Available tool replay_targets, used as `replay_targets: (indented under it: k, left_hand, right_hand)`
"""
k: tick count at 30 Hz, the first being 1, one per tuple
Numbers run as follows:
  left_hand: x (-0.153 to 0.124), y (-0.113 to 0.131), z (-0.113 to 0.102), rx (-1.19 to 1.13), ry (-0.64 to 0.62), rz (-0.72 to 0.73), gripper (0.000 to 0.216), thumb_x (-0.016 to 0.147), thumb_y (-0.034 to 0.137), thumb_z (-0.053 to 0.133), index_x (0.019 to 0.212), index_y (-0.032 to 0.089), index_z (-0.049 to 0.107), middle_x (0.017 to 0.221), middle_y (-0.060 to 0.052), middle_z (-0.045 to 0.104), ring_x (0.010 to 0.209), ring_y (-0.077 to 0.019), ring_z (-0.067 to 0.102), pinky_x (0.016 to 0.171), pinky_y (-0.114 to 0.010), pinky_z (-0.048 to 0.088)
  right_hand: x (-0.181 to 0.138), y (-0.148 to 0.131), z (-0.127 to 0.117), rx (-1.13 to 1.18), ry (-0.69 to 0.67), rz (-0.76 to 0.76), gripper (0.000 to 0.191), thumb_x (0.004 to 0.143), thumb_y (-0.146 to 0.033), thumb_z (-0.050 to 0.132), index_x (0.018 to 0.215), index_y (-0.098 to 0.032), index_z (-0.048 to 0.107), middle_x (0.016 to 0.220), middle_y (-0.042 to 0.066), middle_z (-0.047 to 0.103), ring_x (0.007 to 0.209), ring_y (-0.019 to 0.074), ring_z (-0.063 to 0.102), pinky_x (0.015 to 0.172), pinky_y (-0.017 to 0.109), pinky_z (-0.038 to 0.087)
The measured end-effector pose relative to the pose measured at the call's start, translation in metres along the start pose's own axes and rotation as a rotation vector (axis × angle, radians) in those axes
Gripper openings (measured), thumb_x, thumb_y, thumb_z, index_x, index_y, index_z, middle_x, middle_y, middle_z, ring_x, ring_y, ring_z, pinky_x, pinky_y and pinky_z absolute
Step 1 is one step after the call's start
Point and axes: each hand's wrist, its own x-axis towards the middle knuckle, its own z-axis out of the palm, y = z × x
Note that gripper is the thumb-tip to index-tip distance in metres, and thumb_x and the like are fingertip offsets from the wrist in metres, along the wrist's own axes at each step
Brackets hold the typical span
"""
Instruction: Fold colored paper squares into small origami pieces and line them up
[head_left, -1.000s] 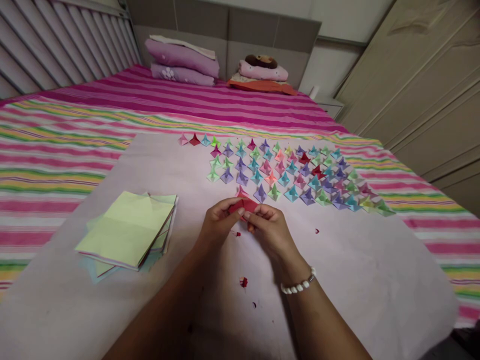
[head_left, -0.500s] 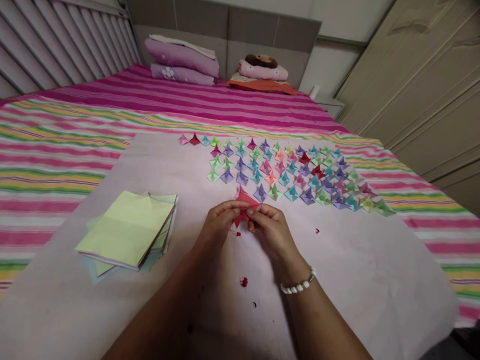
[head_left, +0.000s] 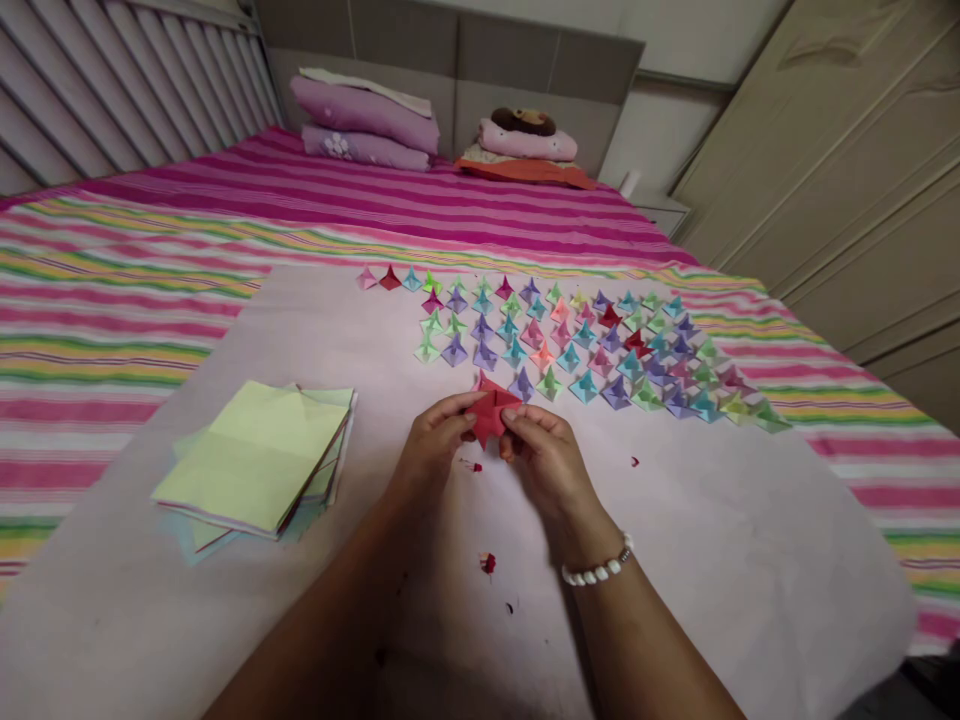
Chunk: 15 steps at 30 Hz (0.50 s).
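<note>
A partly folded piece of red origami paper [head_left: 491,408] is held up between my two hands, just above the white sheet. My left hand [head_left: 435,437] pinches its left edge between thumb and fingers. On the other side my right hand [head_left: 545,438], below a white bead bracelet [head_left: 598,573], grips the right edge the same way. Creases and a pointed lower tip show on the red paper. Right behind it, several rows of small folded paper pieces [head_left: 583,386] in many colours stand on the sheet. Fingertips behind the red paper are hidden.
A stack of square coloured paper [head_left: 255,455], pale yellow on top, lies left of my hands. Small red scraps [head_left: 487,563] dot the white sheet [head_left: 720,560]. The sheet rests on a striped bed cover [head_left: 840,385]. Folded bedding [head_left: 367,115] sits by the headboard.
The red paper has turned so its creased face shows more, and its upper part now stands clear of my fingers. My hands have moved slightly apart along its edges.
</note>
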Motion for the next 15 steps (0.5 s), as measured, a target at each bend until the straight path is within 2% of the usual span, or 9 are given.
replay_targets:
  k: [5, 8, 15]
  left_hand:
    - [-0.0008, -0.0042, -0.0020, 0.080, 0.005, 0.009, 0.033, 0.069, 0.029, 0.071, 0.101, 0.019, 0.072, 0.086, -0.003, 0.070, 0.077, -0.0158, 0.061, 0.068, -0.028, 0.044]
    - [-0.0006, -0.0066, -0.0033, 0.106, -0.009, 0.015, 0.035, 0.071, 0.035, 0.073, 0.102, 0.021, 0.073, 0.080, -0.002, 0.068, 0.071, -0.0140, 0.059, 0.065, -0.027, 0.043]
    - [-0.0013, -0.0059, -0.0038, 0.195, 0.065, 0.018, 0.036, 0.072, 0.043, 0.073, 0.099, 0.019, 0.074, 0.065, 0.000, 0.063, 0.059, -0.0111, 0.053, 0.054, -0.023, 0.039]
  right_hand:
    - [-0.0014, -0.0003, 0.0011, -0.015, -0.051, 0.018, 0.023, 0.075, -0.033, 0.069, 0.058, -0.018, 0.064, 0.047, -0.001, 0.058, 0.046, 0.0105, 0.046, 0.052, 0.025, 0.035]
    - [-0.0024, -0.0002, 0.0018, -0.027, -0.075, 0.027, 0.025, 0.074, -0.033, 0.069, 0.056, -0.018, 0.062, 0.047, -0.001, 0.058, 0.046, 0.0110, 0.046, 0.053, 0.026, 0.035]
    - [-0.0009, 0.0044, 0.0007, -0.062, -0.118, 0.040, 0.024, 0.074, -0.039, 0.072, 0.063, -0.018, 0.067, 0.051, -0.001, 0.060, 0.048, 0.0110, 0.047, 0.051, 0.025, 0.035]
